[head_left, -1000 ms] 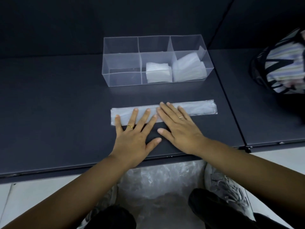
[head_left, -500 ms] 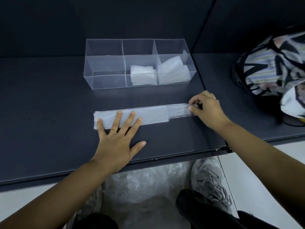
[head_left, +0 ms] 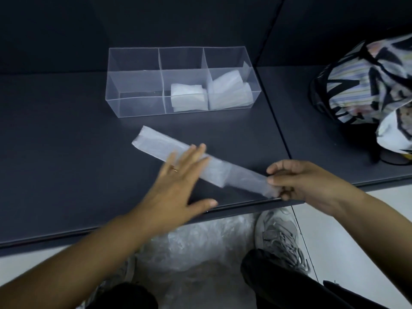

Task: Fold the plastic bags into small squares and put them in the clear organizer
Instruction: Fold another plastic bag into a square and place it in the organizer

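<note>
A plastic bag folded into a long narrow strip (head_left: 156, 142) lies slanted on the dark table, from upper left down to lower right. My right hand (head_left: 307, 181) pinches the strip's right end near the table's front edge. My left hand (head_left: 176, 186) lies flat with straight fingers over the strip's middle, blurred by motion. Behind them stands the clear organizer (head_left: 133, 85) with three compartments. A folded bag square (head_left: 188, 98) sits in the middle compartment and folded bags (head_left: 229, 91) fill the right one. The left compartment holds nothing.
A patterned striped bag (head_left: 367, 81) sits on the neighbouring table at the right. Below the table's front edge (head_left: 66, 233) a heap of clear plastic bags (head_left: 196, 253) lies on the floor beside a grey sneaker (head_left: 278, 237).
My right hand has pulled the strip's right end toward the front edge, so the strip now lies slanted. My left hand slid right along the strip toward its middle.
</note>
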A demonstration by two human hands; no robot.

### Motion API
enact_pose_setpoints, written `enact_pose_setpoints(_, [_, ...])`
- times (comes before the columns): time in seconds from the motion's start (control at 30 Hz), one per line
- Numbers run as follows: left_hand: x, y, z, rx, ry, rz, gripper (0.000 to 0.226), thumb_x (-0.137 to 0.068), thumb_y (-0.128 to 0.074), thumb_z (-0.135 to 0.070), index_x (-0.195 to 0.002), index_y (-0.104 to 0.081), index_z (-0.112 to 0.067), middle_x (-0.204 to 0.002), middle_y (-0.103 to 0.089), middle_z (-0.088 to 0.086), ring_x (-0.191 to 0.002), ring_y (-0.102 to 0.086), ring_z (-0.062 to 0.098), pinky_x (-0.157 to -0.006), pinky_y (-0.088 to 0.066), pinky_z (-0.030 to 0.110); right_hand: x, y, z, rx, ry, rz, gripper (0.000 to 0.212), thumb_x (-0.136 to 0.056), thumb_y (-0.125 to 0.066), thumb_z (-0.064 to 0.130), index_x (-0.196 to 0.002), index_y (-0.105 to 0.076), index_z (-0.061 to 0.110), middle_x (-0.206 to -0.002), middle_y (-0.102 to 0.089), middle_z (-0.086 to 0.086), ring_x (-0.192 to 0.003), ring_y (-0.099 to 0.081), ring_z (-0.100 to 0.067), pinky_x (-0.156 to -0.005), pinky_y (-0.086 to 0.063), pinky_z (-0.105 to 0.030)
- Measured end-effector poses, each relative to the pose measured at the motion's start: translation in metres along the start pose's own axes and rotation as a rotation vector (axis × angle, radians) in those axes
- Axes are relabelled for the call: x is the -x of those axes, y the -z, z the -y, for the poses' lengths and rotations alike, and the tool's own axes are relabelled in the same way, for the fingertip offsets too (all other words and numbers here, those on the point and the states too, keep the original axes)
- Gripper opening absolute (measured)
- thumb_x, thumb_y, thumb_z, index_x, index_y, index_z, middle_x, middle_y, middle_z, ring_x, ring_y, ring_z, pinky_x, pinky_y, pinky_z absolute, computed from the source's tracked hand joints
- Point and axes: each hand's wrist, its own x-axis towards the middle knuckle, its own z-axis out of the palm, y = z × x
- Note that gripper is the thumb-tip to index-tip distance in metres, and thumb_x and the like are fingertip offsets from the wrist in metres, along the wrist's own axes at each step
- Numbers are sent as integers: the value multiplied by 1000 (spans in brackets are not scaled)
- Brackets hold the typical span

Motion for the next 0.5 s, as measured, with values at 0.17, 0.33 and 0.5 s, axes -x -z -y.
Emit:
enact_pose_setpoints(0.17, [-4,-24,-73,384,120,-186,79,-86,-67,-39,-150,-25,-21,-152,-19,-15,-138,-14,-7,-114,-9,10,36,-25,26,-130,46,265,31,-62,-72,18,-90,-60,11,-76,-72,-13,-61,-68,-15,-50,-50,-18])
enact_pose_setpoints(0.33, [-18,2,-75,758,269,-419,15,-94,-59,-21,-92,-70,-32,-73,-65,-21,-72,-53,-18,-68,-40,7,21,-35,51,-238,164,321,19,-67,-70,22,-84,-64,15,-72,-67,-7,-55,-58,-10,-50,-48,-16])
enact_pose_setpoints(0.5, [-30,30,-40,1197,567,-396,23,-93,-58,-27,-97,-74,-11,-91,-75,3,-83,-64,10,-77,-48,22,-21,-36,54,-48,416,320,40,-91,-51,1,-127,-55,18,-122,-63,3,-60,-43,-10,-59,-42,-21])
